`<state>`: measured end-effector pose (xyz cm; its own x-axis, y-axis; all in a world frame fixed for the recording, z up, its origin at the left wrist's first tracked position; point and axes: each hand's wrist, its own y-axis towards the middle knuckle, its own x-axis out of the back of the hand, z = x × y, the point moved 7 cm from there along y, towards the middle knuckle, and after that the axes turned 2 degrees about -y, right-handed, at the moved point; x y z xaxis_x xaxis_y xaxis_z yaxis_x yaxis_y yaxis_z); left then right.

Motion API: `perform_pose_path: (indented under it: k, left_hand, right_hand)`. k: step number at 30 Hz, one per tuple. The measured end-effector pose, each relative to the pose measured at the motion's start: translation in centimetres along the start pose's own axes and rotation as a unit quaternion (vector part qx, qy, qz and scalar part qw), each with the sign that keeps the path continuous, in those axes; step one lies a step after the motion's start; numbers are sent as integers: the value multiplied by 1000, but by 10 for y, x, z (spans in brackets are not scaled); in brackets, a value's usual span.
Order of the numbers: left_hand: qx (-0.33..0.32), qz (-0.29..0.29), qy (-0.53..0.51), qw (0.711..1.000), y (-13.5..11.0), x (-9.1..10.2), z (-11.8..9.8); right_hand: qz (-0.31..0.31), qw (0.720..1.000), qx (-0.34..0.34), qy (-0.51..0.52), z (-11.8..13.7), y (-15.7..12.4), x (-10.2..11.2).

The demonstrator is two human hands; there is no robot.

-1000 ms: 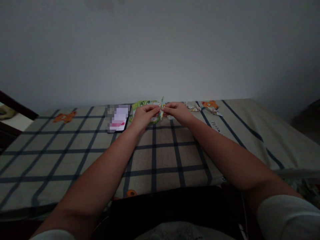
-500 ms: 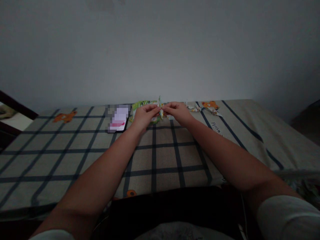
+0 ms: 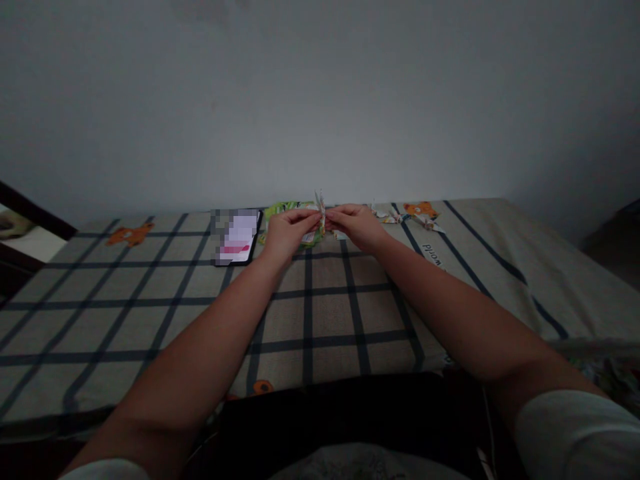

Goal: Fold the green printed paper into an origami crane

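Observation:
Near the far edge of the table my left hand (image 3: pixel 287 233) and my right hand (image 3: pixel 357 225) meet, fingertips almost touching. Both pinch a thin piece of printed paper (image 3: pixel 321 200), whitish with coloured marks, that stands upright between them. Behind and under my left hand lies a bright green printed packet or sheet (image 3: pixel 280 211), partly covered by the fingers. Just right of my right hand are crumpled or folded printed paper pieces (image 3: pixel 390 217). Another twisted paper piece (image 3: pixel 429 223) lies farther right.
A phone (image 3: pixel 239 237) with a lit screen lies left of my left hand. The checked tablecloth (image 3: pixel 330 313) covers the table, which meets a plain wall (image 3: pixel 320 100) behind. Dark wooden bars (image 3: pixel 30 207) stand at the far left.
The paper between my fingertips has tilted and turned slightly, its upper part now looking narrower and split. Both hands stay in nearly the same place.

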<state>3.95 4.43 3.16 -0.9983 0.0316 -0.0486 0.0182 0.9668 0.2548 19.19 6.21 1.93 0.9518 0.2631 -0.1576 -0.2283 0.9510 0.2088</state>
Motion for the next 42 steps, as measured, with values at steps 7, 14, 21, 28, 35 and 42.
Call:
perform_pose_path:
  k: [7,14,21,28,35,42]
  left_hand:
    - [-44,23,91,995,-3,-1,-9]
    - [-52,7,128,990,-3,0,-9]
    - [-35,-25,118,992,-6,2,-9]
    - [14,-40,32,999,0,3,5]
    - [-95,-20,109,989,-4,1,-15]
    - [-228,53,225,946,-9,-7,-31]
  right_hand:
    - [-31,991,49,-119,13,-6,3]
    - [-27,968,107,-225,25,-10,0]
    - [-41,963,111,-243,29,-10,-4]
    - [-14,982,65,-178,16,-5,-5]
    - [-18,988,42,-150,13,-4,-1]
    - [4,997,24,-72,5,1,-2]
